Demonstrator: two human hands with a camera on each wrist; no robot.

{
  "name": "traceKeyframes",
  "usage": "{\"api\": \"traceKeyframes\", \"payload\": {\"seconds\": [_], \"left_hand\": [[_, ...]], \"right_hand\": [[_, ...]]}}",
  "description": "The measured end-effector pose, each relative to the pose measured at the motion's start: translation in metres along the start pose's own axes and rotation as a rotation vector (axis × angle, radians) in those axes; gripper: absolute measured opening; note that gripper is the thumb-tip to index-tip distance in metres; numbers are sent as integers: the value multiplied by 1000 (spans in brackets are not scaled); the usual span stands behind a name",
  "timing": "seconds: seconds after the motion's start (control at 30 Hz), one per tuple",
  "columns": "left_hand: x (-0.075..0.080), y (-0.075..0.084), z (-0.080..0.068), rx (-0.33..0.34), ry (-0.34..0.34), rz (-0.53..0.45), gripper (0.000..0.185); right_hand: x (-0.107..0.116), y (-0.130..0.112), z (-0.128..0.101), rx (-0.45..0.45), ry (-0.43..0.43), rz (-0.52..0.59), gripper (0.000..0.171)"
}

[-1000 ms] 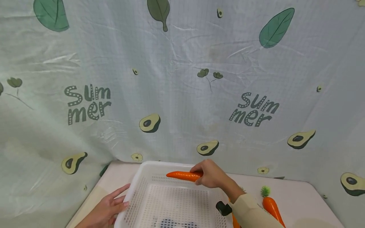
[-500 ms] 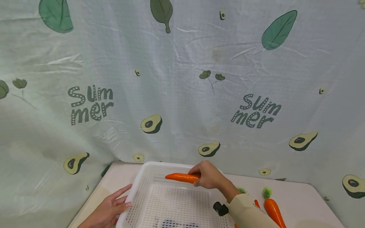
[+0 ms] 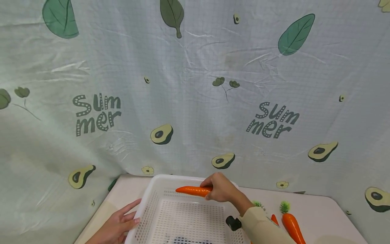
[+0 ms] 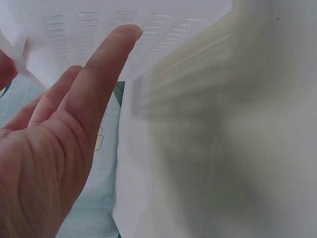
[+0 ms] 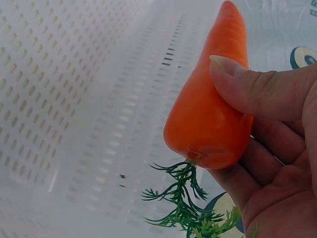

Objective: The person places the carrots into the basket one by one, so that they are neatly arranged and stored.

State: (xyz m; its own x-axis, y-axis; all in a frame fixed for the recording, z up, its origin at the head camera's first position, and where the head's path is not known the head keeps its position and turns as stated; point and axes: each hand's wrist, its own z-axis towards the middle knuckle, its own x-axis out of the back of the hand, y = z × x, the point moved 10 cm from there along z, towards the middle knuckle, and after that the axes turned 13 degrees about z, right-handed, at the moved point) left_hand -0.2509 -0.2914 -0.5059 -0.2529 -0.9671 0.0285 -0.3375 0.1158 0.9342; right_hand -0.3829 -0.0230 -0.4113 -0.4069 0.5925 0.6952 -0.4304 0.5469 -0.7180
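My right hand [image 3: 223, 188] holds an orange carrot [image 3: 192, 190] over the far side of a white perforated plastic basket [image 3: 158, 181]. In the right wrist view, the thumb presses on the carrot [image 5: 210, 106] from one side with fingers behind it, and green leafy sprigs [image 5: 183, 198] hang from its thick end. My left hand [image 3: 117, 223] touches the basket's left side, thumb tip at the rim. The left wrist view has one long straight finger of the left hand [image 4: 74, 119] lying against the basket's slotted outer wall [image 4: 89, 34].
More carrots [image 3: 293, 226] with green tops lie on the pale table [image 3: 323, 217] to the right, partly hidden by the right sleeve [image 3: 265, 227]. A small black device [image 3: 233, 223] sits at the right wrist. A printed curtain [image 3: 195, 101] hangs behind the table.
My right hand, with the carrot, has shifted very slightly left over the basket. The left hand keeps its place at the basket's side. The head view has moved a little.
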Motion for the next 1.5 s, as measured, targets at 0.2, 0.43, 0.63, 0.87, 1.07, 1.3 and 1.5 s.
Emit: {"api": "traceKeyframes", "payload": {"seconds": [0.2,0.43,0.63,0.87,1.07,1.3,1.5], "left_hand": [[0,2,-1,-1,12,10,86],[-1,3,-1,-18,16,20,86],[-1,2,-2,-13,16,17,86],[-3,4,-3,-36,-7,7,86],[-1,4,-1,-47,-14,-7,86],[0,2,1,-54,-26,-16,87],[-1,3,1,-65,-34,-26,86]], "right_hand": [[-1,1,3,0,-2,-7,29],[-4,3,7,1,8,-16,28],[-9,8,9,-18,6,-13,29],[-14,11,10,-22,5,11,29],[-16,15,12,-50,5,18,30],[-19,18,12,-63,2,23,31],[-21,21,13,-65,-9,30,31]]}}
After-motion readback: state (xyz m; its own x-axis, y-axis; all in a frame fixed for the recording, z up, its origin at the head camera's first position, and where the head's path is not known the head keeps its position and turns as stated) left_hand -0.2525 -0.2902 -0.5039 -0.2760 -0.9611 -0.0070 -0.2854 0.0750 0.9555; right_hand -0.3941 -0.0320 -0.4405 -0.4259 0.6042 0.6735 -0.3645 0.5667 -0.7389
